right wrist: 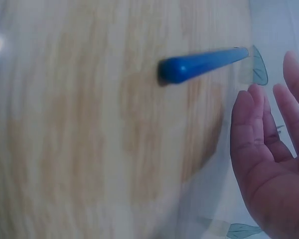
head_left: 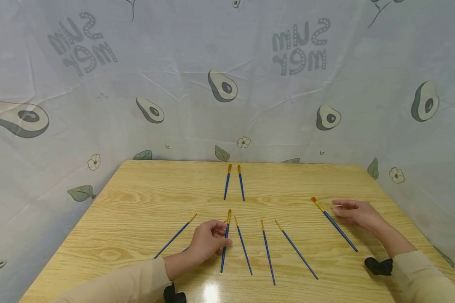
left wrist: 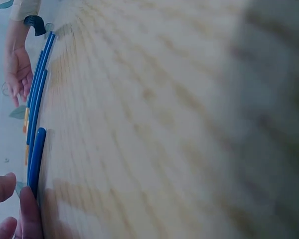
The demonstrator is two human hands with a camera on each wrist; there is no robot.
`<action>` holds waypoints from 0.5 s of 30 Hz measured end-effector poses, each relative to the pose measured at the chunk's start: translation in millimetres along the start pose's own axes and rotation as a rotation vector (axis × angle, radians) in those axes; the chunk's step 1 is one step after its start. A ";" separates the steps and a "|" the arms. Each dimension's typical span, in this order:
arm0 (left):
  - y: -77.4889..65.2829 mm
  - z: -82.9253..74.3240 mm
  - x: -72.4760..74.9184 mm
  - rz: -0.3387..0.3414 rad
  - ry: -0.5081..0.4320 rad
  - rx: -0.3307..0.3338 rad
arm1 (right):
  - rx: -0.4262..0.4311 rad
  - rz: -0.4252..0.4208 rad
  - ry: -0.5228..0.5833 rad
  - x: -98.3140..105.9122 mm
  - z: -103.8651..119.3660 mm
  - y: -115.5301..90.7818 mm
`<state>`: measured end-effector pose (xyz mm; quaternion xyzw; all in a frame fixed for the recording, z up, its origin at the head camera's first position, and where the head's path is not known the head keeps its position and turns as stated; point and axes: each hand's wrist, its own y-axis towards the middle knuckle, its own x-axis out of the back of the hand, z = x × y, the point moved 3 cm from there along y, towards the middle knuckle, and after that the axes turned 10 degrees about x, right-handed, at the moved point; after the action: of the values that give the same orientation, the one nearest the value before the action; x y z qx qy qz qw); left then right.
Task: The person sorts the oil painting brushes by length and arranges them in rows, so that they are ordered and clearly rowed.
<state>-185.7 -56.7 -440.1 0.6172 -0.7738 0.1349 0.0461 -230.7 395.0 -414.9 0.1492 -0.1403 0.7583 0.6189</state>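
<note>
My left hand (head_left: 212,237) is at the lower middle of the table, its thumb and fingers pinching a blue-handled paintbrush (head_left: 223,256) with an orange-brown flat tip. In the left wrist view, fingers (left wrist: 31,214) partly cover a blue handle (left wrist: 37,157). To the right, my right hand (head_left: 358,214) hovers with relaxed fingers beside a larger flat paintbrush (head_left: 337,227), touching nothing in the head view. The right wrist view shows a blue handle (right wrist: 204,64) beyond the spread fingers (right wrist: 241,119). A thin paintbrush (head_left: 243,248) lies just right of my left hand.
Two paintbrushes, one left (head_left: 227,183) and one right (head_left: 241,185), lie near the table's back edge. Others lie in front: one slanting at left (head_left: 174,237), two more (head_left: 268,252) (head_left: 297,252) right of centre. The wooden table (head_left: 155,181) meets an avocado-print curtain (head_left: 186,113).
</note>
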 end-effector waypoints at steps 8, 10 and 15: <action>-1.7 0.0 -0.6 0.001 -0.008 -0.002 | 0.001 0.016 -0.011 -5.2 -5.9 5.6; -0.8 0.6 -1.4 0.006 -0.001 -0.006 | 0.003 0.020 -0.048 -5.1 -7.5 5.3; 1.9 1.9 -3.6 0.013 0.036 -0.009 | 0.007 0.034 -0.124 -6.8 -10.4 2.6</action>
<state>-186.5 -53.4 -443.1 0.6094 -0.7775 0.1428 0.0618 -232.5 392.6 -427.3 0.1954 -0.1783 0.7585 0.5955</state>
